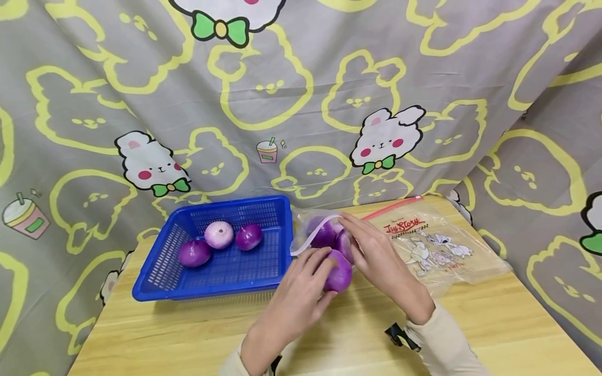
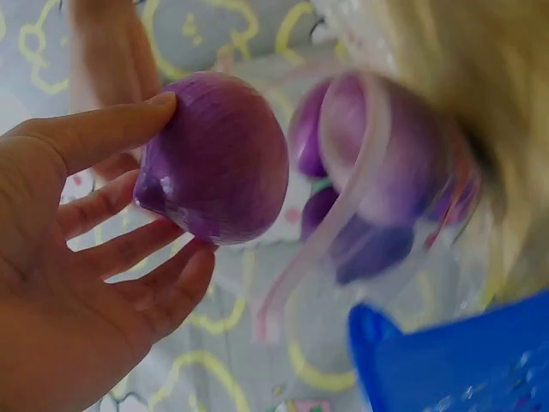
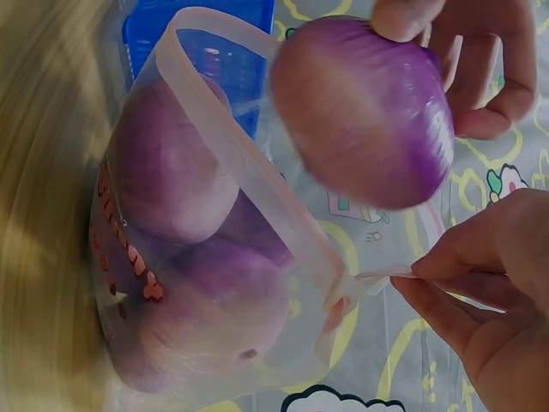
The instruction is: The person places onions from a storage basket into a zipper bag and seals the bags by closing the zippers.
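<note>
The left hand's grip (image 1: pixel 298 290) holds a purple onion (image 1: pixel 340 274) with thumb and fingers. It is just beside the mouth of a clear zip bag (image 3: pixel 249 172). The left wrist view shows its pointy tip, aimed at 8 o'clock; it looks almost round, so I can't tell its long way. The right wrist view shows the right hand's grip (image 3: pixel 502 292) pinching the bag's edge, and red letters the head view hides. Only the head view shows three onions (image 1: pixel 219 235) in the blue basket (image 1: pixel 211 290), toward 9 o'clock.
</note>
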{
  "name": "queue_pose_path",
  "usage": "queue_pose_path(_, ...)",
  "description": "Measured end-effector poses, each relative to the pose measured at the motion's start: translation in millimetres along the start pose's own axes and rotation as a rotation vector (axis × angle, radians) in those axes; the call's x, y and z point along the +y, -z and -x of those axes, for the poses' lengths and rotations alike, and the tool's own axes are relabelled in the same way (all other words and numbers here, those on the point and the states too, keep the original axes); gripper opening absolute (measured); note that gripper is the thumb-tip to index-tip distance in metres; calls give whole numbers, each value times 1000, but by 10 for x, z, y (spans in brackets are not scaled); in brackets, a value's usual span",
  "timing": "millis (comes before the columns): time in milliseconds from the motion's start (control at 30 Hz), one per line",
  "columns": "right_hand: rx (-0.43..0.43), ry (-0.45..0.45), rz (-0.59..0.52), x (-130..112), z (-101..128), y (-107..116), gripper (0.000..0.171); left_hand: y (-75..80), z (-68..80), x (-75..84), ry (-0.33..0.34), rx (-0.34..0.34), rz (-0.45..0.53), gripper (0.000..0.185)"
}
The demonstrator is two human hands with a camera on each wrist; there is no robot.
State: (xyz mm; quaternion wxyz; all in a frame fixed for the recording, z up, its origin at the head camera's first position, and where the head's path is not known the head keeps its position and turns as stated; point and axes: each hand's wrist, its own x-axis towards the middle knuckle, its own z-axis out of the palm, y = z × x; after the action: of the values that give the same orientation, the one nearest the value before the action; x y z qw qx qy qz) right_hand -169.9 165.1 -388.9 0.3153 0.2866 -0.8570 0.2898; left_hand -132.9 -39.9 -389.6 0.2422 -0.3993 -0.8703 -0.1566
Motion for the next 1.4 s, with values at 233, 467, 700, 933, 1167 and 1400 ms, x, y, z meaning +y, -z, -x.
queue_pose_path(233, -18, -10, 9, -36, -30, -9, 46, -154, 7, 31, 10, 19, -98, 56)
queue_pose_path(467, -14, -15, 2, -19, -5, -20, 48, -271, -6, 40, -12, 147, -146, 20)
queue_pose_path(700, -10, -15, 7, -26, 3, -15, 52, -288, 39, 104, 22, 88, -254, 18)
queue_pose_path(933, -36, -34, 2, -42, -1, 2, 48, -271, 76, 155, 74, 0, -282, 22)
queue_pose_path(1167, -20, 11, -10, -47, -14, -4, 45, -297, 88, 161, 102, -63, -264, 30)
queue_pose_path(1400, -46, 4, 1, -62, -5, 4, 46, -292, 100, 98, 124, -78, -215, 27)
